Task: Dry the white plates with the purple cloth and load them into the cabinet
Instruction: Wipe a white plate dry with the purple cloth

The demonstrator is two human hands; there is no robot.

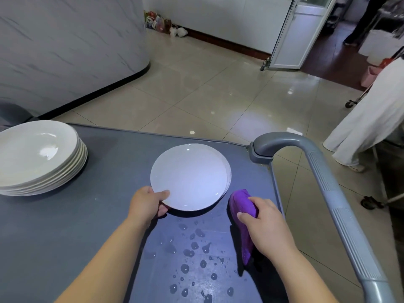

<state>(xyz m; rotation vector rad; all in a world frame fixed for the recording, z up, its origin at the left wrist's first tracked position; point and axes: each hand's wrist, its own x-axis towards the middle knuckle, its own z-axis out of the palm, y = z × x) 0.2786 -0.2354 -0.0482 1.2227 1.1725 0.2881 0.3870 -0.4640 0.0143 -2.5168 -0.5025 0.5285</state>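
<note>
Plate (pixel 190 177): round, white, face up, mid bench (pixel 109 154), left hand (pixel 146 204) holds near rim. Stack (pixel 39 158) of white plates far left. Cloth (pixel 242 217): purple, bunched, just right of plate, w/ right hand (pixel 266 224) gripping it.

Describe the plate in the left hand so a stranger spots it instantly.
Find the grey cart top with the curved handle on its right. Toward that handle is a white plate, its near rim gripped by the left hand. Unlike the plate stack at the far left, it sits apart, right beside the purple cloth.
</note>
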